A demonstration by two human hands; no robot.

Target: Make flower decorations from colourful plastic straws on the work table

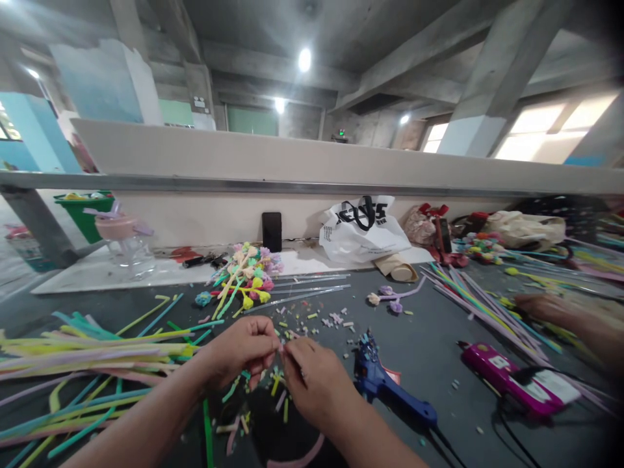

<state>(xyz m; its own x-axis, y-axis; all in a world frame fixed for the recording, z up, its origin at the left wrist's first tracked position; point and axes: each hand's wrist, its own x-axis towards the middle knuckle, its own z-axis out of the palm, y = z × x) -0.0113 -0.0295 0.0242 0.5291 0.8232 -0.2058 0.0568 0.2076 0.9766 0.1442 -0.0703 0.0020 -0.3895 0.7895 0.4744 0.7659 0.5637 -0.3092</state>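
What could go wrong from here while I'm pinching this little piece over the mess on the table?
1. The left hand and right hand meet fingertip to fingertip over scattered cut bits; a dropped piece could get lost among them.
2. The blue glue gun lies right beside the right hand; its tip may be hot.
3. Another person's hand works nearby by the pipe cleaners, and the pink glue gun cord could snag.

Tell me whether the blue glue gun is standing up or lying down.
Lying down. The blue glue gun rests on its side on the dark table, just right of the right hand.
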